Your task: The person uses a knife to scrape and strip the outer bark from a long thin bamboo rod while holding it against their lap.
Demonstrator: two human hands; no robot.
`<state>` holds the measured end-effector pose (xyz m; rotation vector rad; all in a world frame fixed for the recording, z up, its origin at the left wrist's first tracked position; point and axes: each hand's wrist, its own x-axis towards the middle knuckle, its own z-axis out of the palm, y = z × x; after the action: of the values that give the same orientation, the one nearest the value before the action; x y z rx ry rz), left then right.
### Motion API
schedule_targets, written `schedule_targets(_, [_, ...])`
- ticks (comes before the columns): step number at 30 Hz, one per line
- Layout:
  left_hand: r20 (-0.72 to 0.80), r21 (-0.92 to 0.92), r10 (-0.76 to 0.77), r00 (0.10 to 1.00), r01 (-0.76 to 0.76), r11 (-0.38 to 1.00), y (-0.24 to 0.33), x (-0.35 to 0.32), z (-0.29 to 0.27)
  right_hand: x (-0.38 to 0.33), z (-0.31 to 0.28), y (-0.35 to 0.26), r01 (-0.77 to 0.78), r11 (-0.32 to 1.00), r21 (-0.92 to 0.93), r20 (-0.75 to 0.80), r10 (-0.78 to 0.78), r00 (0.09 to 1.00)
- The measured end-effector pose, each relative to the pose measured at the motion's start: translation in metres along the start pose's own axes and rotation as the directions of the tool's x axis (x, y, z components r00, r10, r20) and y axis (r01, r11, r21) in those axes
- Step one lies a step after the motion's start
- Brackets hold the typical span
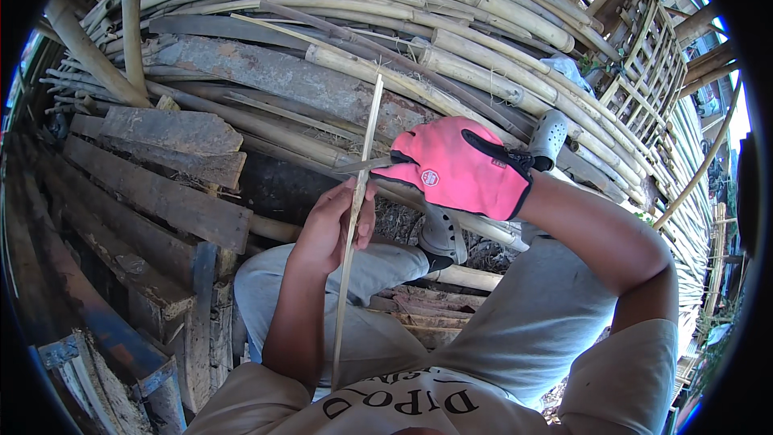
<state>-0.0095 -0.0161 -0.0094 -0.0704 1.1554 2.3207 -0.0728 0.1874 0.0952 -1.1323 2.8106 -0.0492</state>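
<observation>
My bare left hand [328, 229] is closed around a long, thin bamboo strip [349, 262], which stands nearly upright in front of me. The strip's lower end reaches down to my shirt, and its upper end rises well above the hand. My right hand [467, 167] wears a pink glove with black trim, its fingers wrapped round a knife whose handle is hidden in the glove. The knife's narrow blade [352, 167] points left and crosses the strip just above my left fingers. Whether the edge bites into the strip, I cannot tell.
Long bamboo poles [483, 8] are heaped across the far side. Worn wooden planks [161, 189] lie stacked to the left, with upright poles [133, 24] behind them. A bamboo lattice [648, 64] leans at the far right. My grey clogs [443, 235] rest among the poles.
</observation>
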Motion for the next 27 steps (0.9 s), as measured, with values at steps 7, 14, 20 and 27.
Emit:
schedule_targets(7, [0.288,-0.328,-0.197,0.937,0.290,0.899,-0.007,-0.002,0.002,-0.004,0.016,-0.007,0.018,0.999,0.042,-0.037,-0.017,0.999])
schedule_targets(14, [0.184,-0.230,-0.240,0.953,0.279,0.933,-0.007,-0.009,0.013,-0.003,0.010,-0.019,-0.082,0.995,0.053,0.180,0.071,0.981])
schedule_targets(20, [0.115,-0.183,-0.273,0.955,0.291,0.939,-0.008,-0.009,0.019,-0.004,0.015,-0.014,-0.030,0.999,-0.030,0.152,0.034,0.988])
schedule_targets(27, [0.052,-0.110,-0.292,0.955,0.296,0.949,-0.009,-0.010,0.024,0.001,0.010,-0.002,-0.181,0.978,-0.105,0.050,0.187,0.981])
